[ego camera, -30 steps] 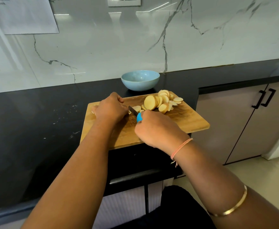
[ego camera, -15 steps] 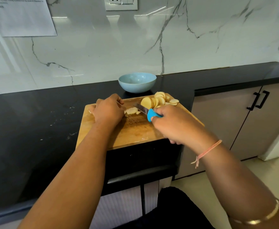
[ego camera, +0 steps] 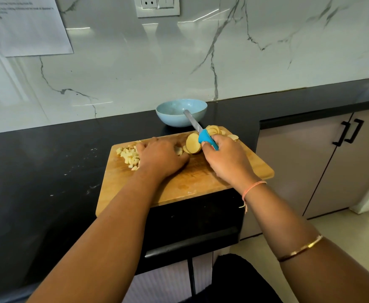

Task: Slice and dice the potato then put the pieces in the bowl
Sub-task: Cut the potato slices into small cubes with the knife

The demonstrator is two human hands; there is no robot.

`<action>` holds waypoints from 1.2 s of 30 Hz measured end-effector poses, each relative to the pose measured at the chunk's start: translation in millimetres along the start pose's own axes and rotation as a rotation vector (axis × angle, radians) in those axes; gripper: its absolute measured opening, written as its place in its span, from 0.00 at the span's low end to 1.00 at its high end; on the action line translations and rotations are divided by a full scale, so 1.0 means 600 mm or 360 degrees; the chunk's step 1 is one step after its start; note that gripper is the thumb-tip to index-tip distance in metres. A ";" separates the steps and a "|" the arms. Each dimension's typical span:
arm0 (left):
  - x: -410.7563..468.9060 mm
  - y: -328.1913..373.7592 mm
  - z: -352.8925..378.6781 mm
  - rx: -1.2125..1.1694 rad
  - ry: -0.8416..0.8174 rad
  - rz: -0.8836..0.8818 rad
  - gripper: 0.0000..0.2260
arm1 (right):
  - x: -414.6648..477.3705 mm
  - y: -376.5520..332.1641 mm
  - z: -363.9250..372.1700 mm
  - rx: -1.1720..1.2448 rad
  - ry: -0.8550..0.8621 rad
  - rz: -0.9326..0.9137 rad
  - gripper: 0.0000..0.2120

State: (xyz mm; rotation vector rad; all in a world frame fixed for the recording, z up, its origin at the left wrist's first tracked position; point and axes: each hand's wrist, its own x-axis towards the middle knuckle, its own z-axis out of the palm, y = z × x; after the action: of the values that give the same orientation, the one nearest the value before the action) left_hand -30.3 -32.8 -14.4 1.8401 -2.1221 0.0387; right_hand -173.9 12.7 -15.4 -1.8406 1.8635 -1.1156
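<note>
Cutting board (ego camera: 201,182): wooden, lying on the black surface (ego camera: 48,160).
Right hand (ego camera: 227,158): over the board's right half, its grip wrapped round the knife's blue handle.
Left hand (ego camera: 161,157): palm down on the board's middle, fingers reaching toward the slices. Its back hides the grip, so I cannot tell whether it pinches anything.
Diced potato (ego camera: 129,156): a pale heap on the board's far left part, touching the left hand's outer side.
Potato slices (ego camera: 193,143): round slices on the board's far right part, the nearest leaning on edge between the two hands.
Knife (ego camera: 207,138): blade lifted off the board, pointing away over its far edge, tip in front of the bowl.
Bowl (ego camera: 179,119): light blue, on the surface just beyond the board's far edge.
Wall (ego camera: 201,62): white marble beyond the board.
</note>
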 end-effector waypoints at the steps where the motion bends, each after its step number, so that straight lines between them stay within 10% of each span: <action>1: 0.004 0.002 0.002 0.0002 0.0000 0.0000 0.19 | 0.001 0.004 0.003 0.0001 0.0027 0.0000 0.12; 24: 0.032 -0.082 -0.024 0.0091 0.0208 -0.0267 0.10 | 0.003 0.014 0.003 0.0138 0.0099 -0.0017 0.11; 36: 0.032 -0.028 0.002 0.0307 0.0101 0.0168 0.12 | 0.001 0.012 0.003 0.0130 0.0112 0.0009 0.13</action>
State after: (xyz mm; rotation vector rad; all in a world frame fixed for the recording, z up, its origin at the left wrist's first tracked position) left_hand -16.6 -54.2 -13.9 1.8008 -2.2363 0.3333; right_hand -178.0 10.8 -21.5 -1.7722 1.8313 -1.2504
